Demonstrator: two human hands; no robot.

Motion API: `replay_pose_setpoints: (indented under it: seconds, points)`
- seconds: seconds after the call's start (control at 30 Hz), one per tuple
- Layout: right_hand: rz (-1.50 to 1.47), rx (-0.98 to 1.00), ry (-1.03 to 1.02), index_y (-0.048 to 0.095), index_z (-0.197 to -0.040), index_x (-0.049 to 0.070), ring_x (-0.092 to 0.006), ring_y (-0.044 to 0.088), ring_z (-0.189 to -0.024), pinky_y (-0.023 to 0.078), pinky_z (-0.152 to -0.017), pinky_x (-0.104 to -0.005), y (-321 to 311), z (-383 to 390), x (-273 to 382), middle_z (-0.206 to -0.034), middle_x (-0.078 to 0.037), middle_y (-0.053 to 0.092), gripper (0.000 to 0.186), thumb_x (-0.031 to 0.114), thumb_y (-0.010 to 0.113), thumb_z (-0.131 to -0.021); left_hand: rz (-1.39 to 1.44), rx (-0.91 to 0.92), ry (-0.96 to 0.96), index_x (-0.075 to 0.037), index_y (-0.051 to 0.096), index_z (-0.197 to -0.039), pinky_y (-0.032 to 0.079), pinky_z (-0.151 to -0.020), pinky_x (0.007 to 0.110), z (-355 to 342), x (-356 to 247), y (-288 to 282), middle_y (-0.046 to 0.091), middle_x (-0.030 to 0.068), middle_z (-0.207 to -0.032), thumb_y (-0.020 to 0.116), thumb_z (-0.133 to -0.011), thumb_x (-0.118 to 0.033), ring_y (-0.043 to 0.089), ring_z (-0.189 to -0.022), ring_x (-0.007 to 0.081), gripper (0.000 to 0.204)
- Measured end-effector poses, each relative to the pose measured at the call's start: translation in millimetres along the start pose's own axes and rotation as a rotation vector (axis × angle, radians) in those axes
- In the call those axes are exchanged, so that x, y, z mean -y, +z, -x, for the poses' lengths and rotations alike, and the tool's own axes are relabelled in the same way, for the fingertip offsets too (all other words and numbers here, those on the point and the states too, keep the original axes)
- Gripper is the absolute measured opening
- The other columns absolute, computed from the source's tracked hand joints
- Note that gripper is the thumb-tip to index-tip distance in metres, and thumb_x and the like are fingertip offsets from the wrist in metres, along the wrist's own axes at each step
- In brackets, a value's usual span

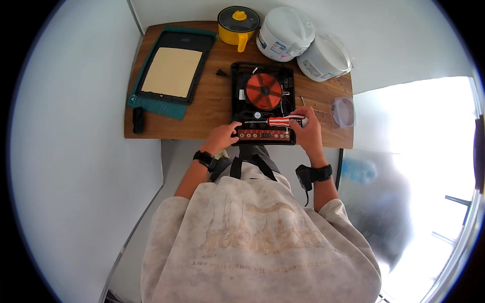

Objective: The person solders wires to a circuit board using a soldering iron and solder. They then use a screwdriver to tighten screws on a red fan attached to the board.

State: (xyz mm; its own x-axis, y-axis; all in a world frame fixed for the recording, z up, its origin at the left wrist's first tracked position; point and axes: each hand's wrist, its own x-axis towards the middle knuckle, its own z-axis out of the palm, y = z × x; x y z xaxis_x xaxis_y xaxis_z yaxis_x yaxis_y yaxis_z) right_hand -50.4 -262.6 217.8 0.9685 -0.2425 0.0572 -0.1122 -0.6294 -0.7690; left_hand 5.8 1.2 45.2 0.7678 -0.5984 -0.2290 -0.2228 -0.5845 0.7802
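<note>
Far left of the table: on the wooden top (209, 101) I see a small black object (138, 119) beside a green cutting mat (173, 110); a black tray-like panel (196, 89) with a beige sheet (172, 72) lies over the mat.
Left hand: the left hand (221, 137) is at the housing's near left corner, forefinger and thumb slightly parted; I cannot tell whether they grip anything.
Plug and pot: a black plug (221, 72) lies short of a yellow lidded pot (236, 37).
Opened appliance: the black housing (287, 80) sits at the table's near edge, a round red coil (263, 91) inside, a control board (263, 135) along its front.
Screwdriver: the striped screwdriver (279, 121) lies level above the housing, tip leftward, near the left forefinger.
Right hand: the right hand (309, 130) has its fingers closed round the handle.
Right side: two white lidded cookers (285, 33) stand behind; a clear round tub (343, 112) sits nearer.
</note>
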Motion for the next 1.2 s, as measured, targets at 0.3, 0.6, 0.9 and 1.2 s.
replay_pose_setpoints:
  seconds: [0.3,0.6,0.9,1.2]
  points:
    - [-0.978,0.052,0.521,0.050,-0.101,0.003,-0.0200,0.066,-0.094,0.062,-0.081,-0.0357,-23.8,13.9,-22.9,-0.104,-0.010,0.060,0.007,0.006,0.052,-0.095,0.784,0.175,-0.126,-0.003,0.058,-0.131,0.056,-0.071,0.028,-4.8,-82.4,-76.3,0.068,0.0086,-0.112,0.063,-0.095,-0.017,0.068,-0.091,0.0145,0.038]
    - [-1.090,0.038,0.535,0.051,-0.101,0.004,-0.0179,0.065,-0.090,0.062,-0.081,-0.0346,-36.7,5.1,-46.2,-0.097,-0.007,0.059,0.007,0.008,0.054,-0.096,0.867,0.139,-0.146,0.000,0.060,-0.125,0.058,-0.076,0.027,-22.9,-127.4,-83.7,0.070,0.0105,-0.112,0.064,-0.097,-0.018,0.070,-0.097,0.0167,0.033]
    - [-1.105,0.060,0.609,0.053,-0.100,0.003,-0.0170,0.066,-0.086,0.062,-0.077,-0.0341,-70.2,-20.1,-83.9,-0.095,-0.006,0.060,0.008,0.010,0.056,-0.096,0.811,0.054,-0.240,-0.001,0.066,-0.118,0.056,-0.073,0.026,-60.6,-153.0,-62.7,0.072,0.0084,-0.108,0.063,-0.098,-0.024,0.069,-0.091,0.0135,0.031]
    - [-1.146,-0.099,0.660,0.058,-0.102,0.003,-0.0155,0.066,-0.083,0.057,-0.073,-0.0265,-125.0,-20.4,-169.0,-0.098,-0.008,0.065,0.031,0.034,0.060,-0.100,0.761,-0.032,-0.324,-0.008,0.062,-0.084,0.050,-0.062,0.023,-91.2,-170.9,-41.8,0.062,-0.0011,-0.080,0.057,-0.101,-0.039,0.064,-0.074,0.0091,0.036]
